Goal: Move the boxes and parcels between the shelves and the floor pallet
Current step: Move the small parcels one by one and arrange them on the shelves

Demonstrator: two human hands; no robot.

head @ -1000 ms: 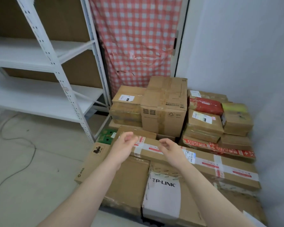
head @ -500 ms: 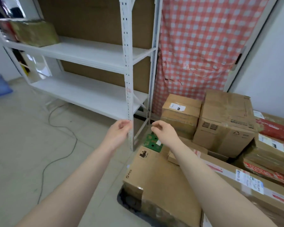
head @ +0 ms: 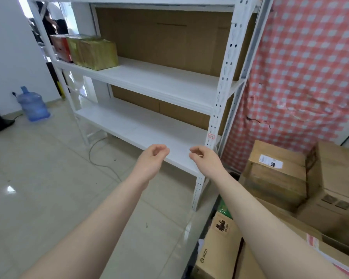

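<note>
Left hand, right hand: grip loosely curled, empty (both before lower shelf); boxes right.

View swung left over approx 1 s: off box pile, onto shelf rack. Left hand & right hand, earlier over taped boxes, now in front of lower shelf edge, near front post. Pile now at right of frame, partly cut off. New in view: yellowish box + red box on mid shelf, water jug on floor, far left.

Floor boxes partly beyond right edge
</note>
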